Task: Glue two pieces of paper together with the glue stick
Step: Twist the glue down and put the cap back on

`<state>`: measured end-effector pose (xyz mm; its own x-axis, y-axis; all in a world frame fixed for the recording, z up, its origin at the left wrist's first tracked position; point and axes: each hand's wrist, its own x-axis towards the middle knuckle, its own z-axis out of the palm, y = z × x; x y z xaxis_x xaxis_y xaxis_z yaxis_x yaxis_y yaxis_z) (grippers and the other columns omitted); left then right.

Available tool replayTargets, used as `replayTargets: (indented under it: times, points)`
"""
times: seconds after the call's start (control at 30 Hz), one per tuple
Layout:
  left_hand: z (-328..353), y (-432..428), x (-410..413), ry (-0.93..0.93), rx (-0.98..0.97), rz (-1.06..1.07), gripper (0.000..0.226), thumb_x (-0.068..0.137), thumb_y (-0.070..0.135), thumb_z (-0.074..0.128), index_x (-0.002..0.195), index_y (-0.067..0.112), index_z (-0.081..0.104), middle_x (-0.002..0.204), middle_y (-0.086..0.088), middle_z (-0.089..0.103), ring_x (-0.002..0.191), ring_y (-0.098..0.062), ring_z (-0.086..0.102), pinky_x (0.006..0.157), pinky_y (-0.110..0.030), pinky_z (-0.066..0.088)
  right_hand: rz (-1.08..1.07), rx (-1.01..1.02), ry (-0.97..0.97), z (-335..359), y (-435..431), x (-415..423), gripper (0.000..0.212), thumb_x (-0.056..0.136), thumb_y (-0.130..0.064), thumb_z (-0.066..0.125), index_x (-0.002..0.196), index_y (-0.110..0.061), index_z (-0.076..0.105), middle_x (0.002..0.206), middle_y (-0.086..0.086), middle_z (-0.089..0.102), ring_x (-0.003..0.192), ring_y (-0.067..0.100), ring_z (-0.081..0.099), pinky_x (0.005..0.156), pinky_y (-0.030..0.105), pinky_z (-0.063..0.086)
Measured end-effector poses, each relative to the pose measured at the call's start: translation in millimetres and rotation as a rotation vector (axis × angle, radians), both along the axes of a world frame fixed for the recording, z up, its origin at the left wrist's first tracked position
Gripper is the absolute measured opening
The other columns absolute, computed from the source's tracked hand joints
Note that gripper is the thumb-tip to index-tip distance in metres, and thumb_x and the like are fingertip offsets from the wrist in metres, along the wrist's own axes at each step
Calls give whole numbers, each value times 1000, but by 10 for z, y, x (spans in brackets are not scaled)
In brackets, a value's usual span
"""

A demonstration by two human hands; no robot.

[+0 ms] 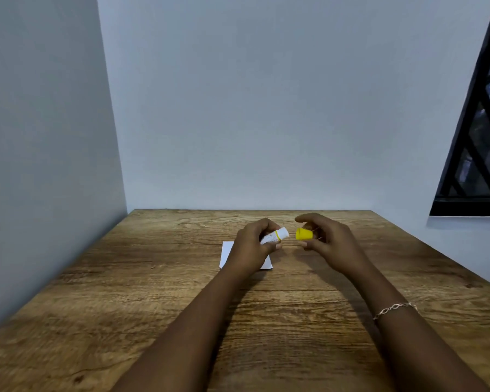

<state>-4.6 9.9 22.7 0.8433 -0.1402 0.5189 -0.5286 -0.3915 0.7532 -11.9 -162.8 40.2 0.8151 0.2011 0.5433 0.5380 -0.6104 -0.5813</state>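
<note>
Cap's off: the left hand [251, 244] curls round the white glue stick [275, 236] above the white paper [227, 253] on the wooden table [125, 292], open end facing the yellow cap [304, 234] pinched in the right hand [327, 239], a small gap between them

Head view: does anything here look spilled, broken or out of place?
Nothing stands out. The left hand grips the glue stick, the right hand holds its yellow cap apart from it, and the white paper lies flat on the wooden table, partly hidden under the left hand.
</note>
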Motion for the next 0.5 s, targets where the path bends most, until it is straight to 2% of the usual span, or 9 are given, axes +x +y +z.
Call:
replayTargets:
  times: [0.1,0.17,0.3,0.43,0.5]
  points:
    - [-5,-12,2,1,31,15,22,74,-2,69,95,1,64,84,-1,59,73,-11,51,55,-3,34,15,-48,-94,-6,99,-46,24,71,2,70,93,-7,65,81,6,66,72,20,59,63,15,42]
    - [3,-13,-1,11,19,24,23,72,-3,70,94,0,64,82,-3,60,73,-13,51,55,-5,34,23,-66,-146,-10,128,-58,22,71,1,70,92,-5,66,83,6,67,72,17,58,63,12,39]
    - [14,-14,-8,5,44,29,22,72,-2,71,93,-1,64,88,-13,66,76,-15,53,63,-20,39,37,-76,-188,-1,133,-67,25,73,2,69,97,-4,66,88,8,66,73,14,56,66,13,40]
    - [14,-6,-6,-23,65,25,21,74,0,70,94,1,65,87,-8,66,66,-3,50,55,-4,33,61,-111,-221,2,134,-72,26,74,2,67,100,-4,67,88,9,66,73,14,54,65,13,39]
    - [19,-5,-8,-30,67,21,22,75,1,69,96,1,65,90,-10,68,69,-5,51,54,-2,32,59,-107,-230,10,128,-74,25,75,1,67,99,-5,67,86,7,66,71,14,55,64,13,39]
